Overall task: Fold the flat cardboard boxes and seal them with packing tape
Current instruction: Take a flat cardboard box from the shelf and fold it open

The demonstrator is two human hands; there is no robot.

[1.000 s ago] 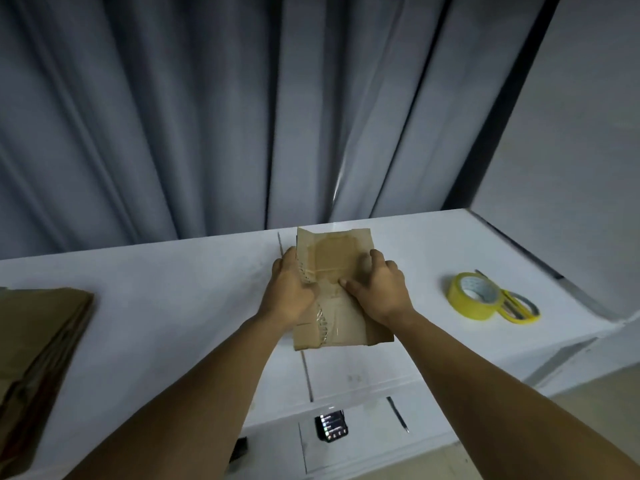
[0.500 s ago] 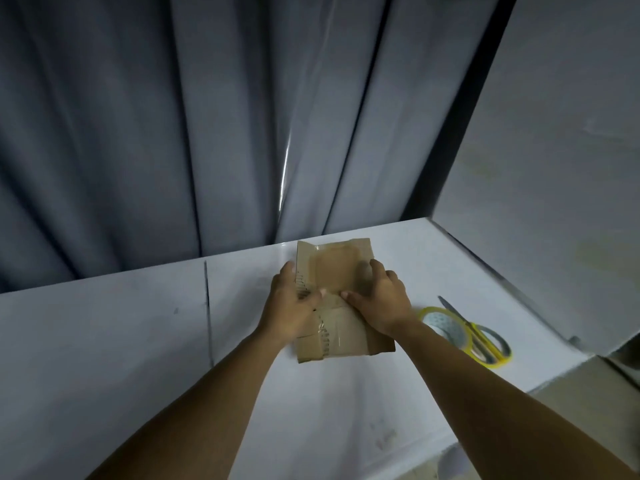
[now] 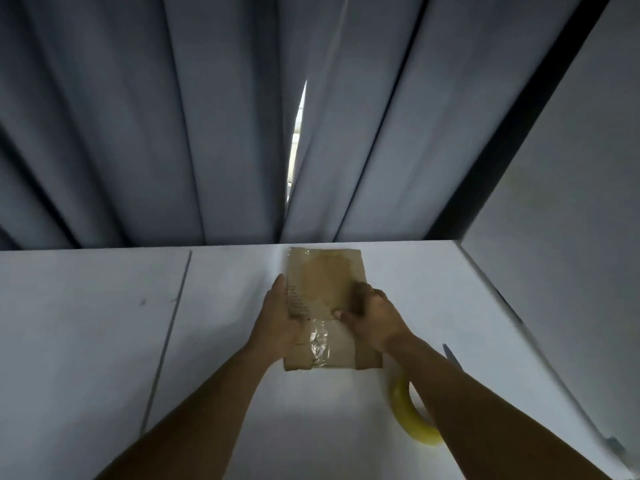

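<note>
Cardboard held at both edges: the flat brown taped cardboard box (image 3: 325, 289) is lying on the white tabletop (image 3: 104, 323), its long axis running away from you toward the grey pleated curtain (image 3: 207, 133). Your left hand (image 3: 277, 323) is clasping the left edge; your right hand (image 3: 375, 318) is curling its grip over the right edge, thumb pressing the middle crease. The yellow roll of packing tape (image 3: 412, 424) is lying beside your right forearm, nearer that hand.

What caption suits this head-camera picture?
Left hand and right hand hold a taped cardboard box at a white table, yellow tape roll nearby.
</note>
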